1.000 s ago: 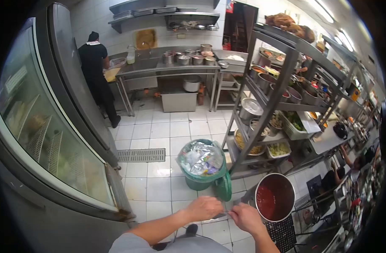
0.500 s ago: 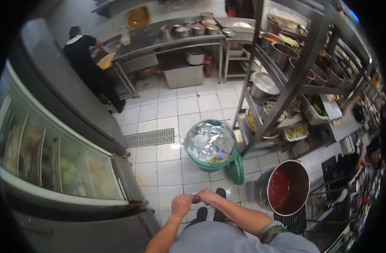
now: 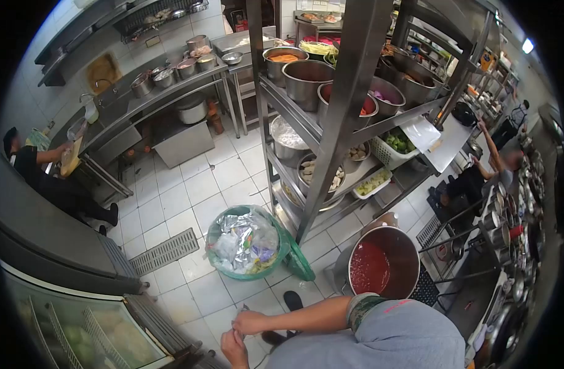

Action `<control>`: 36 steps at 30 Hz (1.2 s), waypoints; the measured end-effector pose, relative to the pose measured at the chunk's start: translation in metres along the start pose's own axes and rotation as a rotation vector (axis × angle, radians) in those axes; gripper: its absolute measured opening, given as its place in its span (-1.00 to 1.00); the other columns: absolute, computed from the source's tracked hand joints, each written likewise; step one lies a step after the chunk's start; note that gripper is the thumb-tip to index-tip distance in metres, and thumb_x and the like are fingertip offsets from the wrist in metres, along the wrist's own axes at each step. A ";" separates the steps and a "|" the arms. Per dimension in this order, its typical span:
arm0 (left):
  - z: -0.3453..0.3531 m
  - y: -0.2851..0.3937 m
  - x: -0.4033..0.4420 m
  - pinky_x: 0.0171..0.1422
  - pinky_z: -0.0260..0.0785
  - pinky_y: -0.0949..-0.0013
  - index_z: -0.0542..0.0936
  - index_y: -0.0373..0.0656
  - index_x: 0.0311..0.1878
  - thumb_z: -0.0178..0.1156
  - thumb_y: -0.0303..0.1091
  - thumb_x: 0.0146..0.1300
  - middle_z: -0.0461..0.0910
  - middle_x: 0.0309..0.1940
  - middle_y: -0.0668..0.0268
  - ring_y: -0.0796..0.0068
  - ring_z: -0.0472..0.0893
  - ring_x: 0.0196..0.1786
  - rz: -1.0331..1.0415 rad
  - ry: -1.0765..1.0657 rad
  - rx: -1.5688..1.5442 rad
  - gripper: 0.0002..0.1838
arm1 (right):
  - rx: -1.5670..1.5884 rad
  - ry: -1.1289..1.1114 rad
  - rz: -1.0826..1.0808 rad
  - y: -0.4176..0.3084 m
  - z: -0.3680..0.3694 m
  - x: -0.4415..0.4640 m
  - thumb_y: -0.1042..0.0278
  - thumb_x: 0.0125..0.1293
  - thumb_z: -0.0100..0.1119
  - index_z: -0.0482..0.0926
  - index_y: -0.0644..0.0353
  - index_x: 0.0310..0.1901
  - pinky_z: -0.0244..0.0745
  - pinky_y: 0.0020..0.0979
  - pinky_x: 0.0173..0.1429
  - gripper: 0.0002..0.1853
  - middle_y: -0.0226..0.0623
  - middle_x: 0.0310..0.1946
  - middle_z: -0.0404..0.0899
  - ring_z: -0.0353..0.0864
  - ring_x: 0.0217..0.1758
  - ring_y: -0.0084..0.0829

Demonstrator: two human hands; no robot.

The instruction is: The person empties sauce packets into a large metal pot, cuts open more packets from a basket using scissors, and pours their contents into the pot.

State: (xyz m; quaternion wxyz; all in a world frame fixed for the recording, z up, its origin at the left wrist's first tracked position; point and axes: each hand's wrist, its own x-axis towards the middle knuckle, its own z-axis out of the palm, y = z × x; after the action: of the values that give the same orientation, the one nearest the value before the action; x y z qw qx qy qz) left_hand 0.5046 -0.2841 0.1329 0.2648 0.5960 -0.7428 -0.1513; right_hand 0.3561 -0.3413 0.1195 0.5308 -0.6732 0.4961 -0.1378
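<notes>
At the bottom of the head view, my right hand (image 3: 251,321) and my left hand (image 3: 234,348) are close together in front of my body. Both are closed, fingertips meeting around something small that I cannot make out. Beyond them on the tiled floor stands a green bin (image 3: 242,275), filled with crumpled plastic and foil. Its green lid (image 3: 301,264) hangs at its right side. To the right of my hands, a large steel pot (image 3: 402,261) holds red liquid. Neither hand touches the bin or the pot.
A steel rack (image 3: 342,123) with pots and baskets of cut vegetables rises ahead. A glass-door fridge (image 3: 134,344) stands at lower left. One person (image 3: 42,178) works at the left counter (image 3: 143,104); another person (image 3: 488,175) is at right. A drain grate (image 3: 165,252) lies in the floor.
My view has swung to the right, so the bin, pot and rack sit further left. My hands stay together and appear lower and further left. The person at right shows more fully.
</notes>
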 end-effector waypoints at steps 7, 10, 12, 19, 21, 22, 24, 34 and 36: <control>0.028 -0.002 0.010 -0.30 0.34 0.01 0.54 -0.21 -0.37 0.17 -0.35 0.23 0.49 -0.47 0.10 -0.04 0.51 -0.36 -0.041 -0.038 -0.116 -0.86 | -0.117 0.003 0.076 -0.005 -0.020 0.002 0.19 0.28 -0.09 0.65 0.27 -0.40 0.51 -0.01 -0.11 -0.63 0.04 -0.37 0.65 0.64 -0.27 0.08; 0.053 -0.028 0.010 -0.31 0.36 0.03 0.54 -0.18 -0.41 0.19 -0.33 0.18 0.51 -0.46 0.10 -0.03 0.53 -0.36 -0.020 -0.076 -0.018 -0.87 | -0.298 -0.034 -0.016 0.064 0.021 0.036 0.18 0.27 -0.10 0.67 0.24 -0.36 0.52 -0.01 -0.10 -0.63 0.03 -0.34 0.66 0.65 -0.23 0.06; 0.053 -0.028 0.014 -0.29 0.40 0.04 0.56 -0.13 -0.39 0.17 -0.32 0.17 0.53 -0.43 0.12 0.00 0.55 -0.33 -0.062 -0.151 -0.069 -0.89 | -0.290 -0.196 0.099 0.029 -0.012 0.014 0.18 0.30 -0.11 0.68 0.21 -0.32 0.52 -0.03 -0.04 -0.64 0.01 -0.29 0.67 0.66 -0.17 0.00; 0.070 -0.028 0.025 -0.20 0.51 0.03 0.55 -0.10 -0.39 0.13 -0.26 0.21 0.58 -0.40 0.14 -0.01 0.61 -0.29 -0.117 -0.119 -0.108 -0.85 | 0.167 -0.017 0.231 0.039 -0.009 0.000 0.04 0.37 -0.07 0.65 0.22 -0.28 0.47 -0.25 -0.24 -0.59 -0.20 -0.41 0.64 0.56 -0.41 -0.35; 0.075 -0.050 0.021 -0.21 0.52 0.04 0.56 -0.10 -0.38 0.13 -0.22 0.23 0.61 -0.38 0.16 0.01 0.62 -0.29 -0.191 -0.085 0.031 -0.82 | 0.258 -0.015 0.198 0.004 -0.025 0.009 0.03 0.38 -0.06 0.65 0.21 -0.34 0.44 -0.32 -0.32 -0.57 -0.28 -0.48 0.59 0.48 -0.50 -0.44; 0.080 -0.060 0.027 -0.21 0.52 0.05 0.57 -0.09 -0.38 0.13 -0.20 0.24 0.62 -0.37 0.17 0.02 0.63 -0.29 -0.226 -0.065 0.087 -0.81 | 0.242 -0.017 0.144 -0.017 -0.030 0.018 0.02 0.39 -0.06 0.65 0.21 -0.36 0.42 -0.34 -0.35 -0.56 -0.30 -0.50 0.57 0.45 -0.52 -0.46; 0.071 -0.079 0.024 -0.21 0.52 0.06 0.58 -0.10 -0.40 0.13 -0.14 0.28 0.62 -0.38 0.18 0.05 0.64 -0.29 -0.173 -0.232 0.221 -0.74 | 0.214 0.021 0.071 -0.031 -0.051 0.019 0.03 0.40 -0.07 0.66 0.22 -0.37 0.39 -0.36 -0.38 -0.56 -0.32 -0.52 0.53 0.42 -0.54 -0.49; -0.027 -0.077 -0.031 -0.31 0.45 0.05 0.58 -0.14 -0.44 0.18 -0.14 0.30 0.62 -0.45 0.13 0.02 0.60 -0.37 -0.427 0.137 0.224 -0.71 | 0.208 0.266 0.195 0.020 -0.176 0.109 -0.12 0.49 -0.19 0.71 0.28 -0.27 0.42 -0.29 -0.39 -0.39 -0.26 -0.57 0.55 0.52 -0.51 -0.40; -0.054 -0.064 -0.029 -0.29 0.44 0.02 0.55 -0.21 -0.50 0.23 -0.17 0.27 0.59 -0.48 0.06 -0.04 0.59 -0.38 -0.463 0.179 0.217 -0.68 | 0.213 0.278 0.289 0.069 -0.179 0.155 -0.20 0.42 -0.11 0.69 0.34 -0.28 0.47 -0.24 -0.40 -0.35 -0.19 -0.52 0.60 0.58 -0.49 -0.36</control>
State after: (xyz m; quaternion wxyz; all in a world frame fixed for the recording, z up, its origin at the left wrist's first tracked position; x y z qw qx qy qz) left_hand 0.5915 -0.2666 0.1367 0.2223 0.7860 -0.5721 -0.0743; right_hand 0.2654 -0.5667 0.0790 0.5397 -0.5097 0.6383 -0.2036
